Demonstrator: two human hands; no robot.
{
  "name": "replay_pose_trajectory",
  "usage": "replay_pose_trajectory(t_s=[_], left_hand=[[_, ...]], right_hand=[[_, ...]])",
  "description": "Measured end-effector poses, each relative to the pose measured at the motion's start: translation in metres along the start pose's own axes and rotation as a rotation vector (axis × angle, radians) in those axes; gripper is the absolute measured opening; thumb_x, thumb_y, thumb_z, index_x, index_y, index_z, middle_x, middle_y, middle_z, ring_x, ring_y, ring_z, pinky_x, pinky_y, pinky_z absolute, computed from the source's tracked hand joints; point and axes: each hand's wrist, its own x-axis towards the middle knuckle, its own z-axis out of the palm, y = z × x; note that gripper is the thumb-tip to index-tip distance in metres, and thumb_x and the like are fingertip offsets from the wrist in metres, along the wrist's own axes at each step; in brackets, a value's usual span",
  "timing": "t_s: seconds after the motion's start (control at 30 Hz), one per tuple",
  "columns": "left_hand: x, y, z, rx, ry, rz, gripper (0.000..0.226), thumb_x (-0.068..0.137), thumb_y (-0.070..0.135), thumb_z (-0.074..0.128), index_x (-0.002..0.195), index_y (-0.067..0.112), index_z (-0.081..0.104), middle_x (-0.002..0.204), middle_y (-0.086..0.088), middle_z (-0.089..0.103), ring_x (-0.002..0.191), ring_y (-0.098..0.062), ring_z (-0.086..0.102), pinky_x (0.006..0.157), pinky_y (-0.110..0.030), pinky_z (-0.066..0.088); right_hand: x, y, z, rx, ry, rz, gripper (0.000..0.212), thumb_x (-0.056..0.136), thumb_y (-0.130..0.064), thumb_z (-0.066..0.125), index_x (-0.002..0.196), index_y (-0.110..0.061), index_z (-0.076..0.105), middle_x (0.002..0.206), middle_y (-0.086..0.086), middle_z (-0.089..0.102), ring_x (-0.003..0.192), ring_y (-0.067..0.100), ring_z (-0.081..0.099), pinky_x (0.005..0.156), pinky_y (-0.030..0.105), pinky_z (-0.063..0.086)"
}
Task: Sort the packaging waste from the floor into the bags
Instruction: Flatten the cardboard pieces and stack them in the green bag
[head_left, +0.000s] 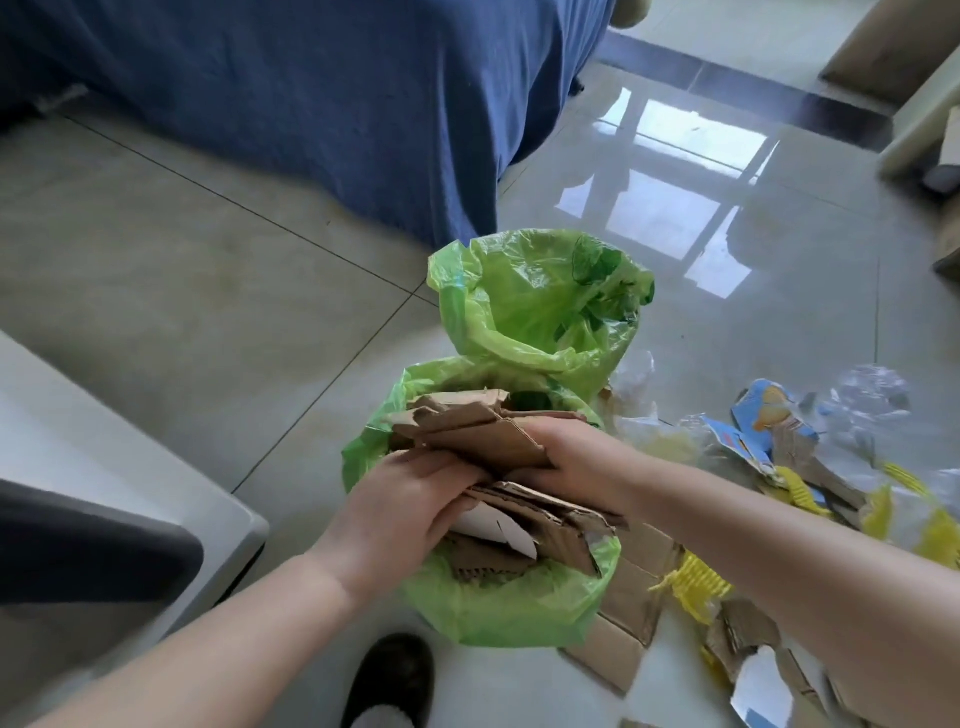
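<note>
Over the nearer green bag (498, 608), both hands' fingers (447, 467) clasp torn cardboard pieces (483, 436), apparently 2 bundles.

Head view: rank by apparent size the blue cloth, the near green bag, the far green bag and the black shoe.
1. blue cloth
2. near green bag and far green bag: similar, and nearness inflates the cardboard-filled one, so unranked
3. black shoe
</note>
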Motion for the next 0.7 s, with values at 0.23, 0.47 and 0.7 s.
replay_pose_trajectory(t_s=[0.23, 0.47, 0.7], left_hand=[[0.012, 0.002, 0.001, 0.117, 0.007, -0.006, 0.025, 0.083, 0.035, 0.049, 0.093, 0.025, 0.069, 0.083, 0.005, 0.073, 0.074, -0.018, 0.069, 0.055, -0.023, 0.051], [0.011, -0.002, -0.001, 0.114, -0.037, -0.031, 0.028, 0.079, 0.037, 0.051, 0.099, 0.024, 0.066, 0.091, 0.004, 0.070, 0.081, -0.020, 0.068, 0.060, -0.025, 0.054], [0.025, 0.067, -0.066, -0.468, 0.259, -0.179, 0.021, 0.077, 0.025, 0.069, 0.096, 0.030, 0.064, 0.096, 0.005, 0.066, 0.086, -0.008, 0.064, 0.077, -0.016, 0.051]], right_hand=[[-0.004, 0.002, -0.027, -0.274, 0.104, -0.034, 0.021, 0.086, -0.031, 0.063, 0.102, -0.020, 0.069, 0.092, -0.001, 0.071, 0.081, 0.021, 0.065, 0.074, 0.033, 0.053], [0.006, -0.003, -0.018, -0.332, 0.001, 0.097, 0.019, 0.085, -0.031, 0.062, 0.102, -0.024, 0.069, 0.085, -0.004, 0.067, 0.076, 0.018, 0.059, 0.072, 0.025, 0.048], [-0.071, -0.007, -0.056, 0.358, 0.288, 0.226, 0.008, 0.085, -0.026, 0.063, 0.089, -0.030, 0.070, 0.086, 0.000, 0.073, 0.084, 0.021, 0.068, 0.079, 0.038, 0.054]])
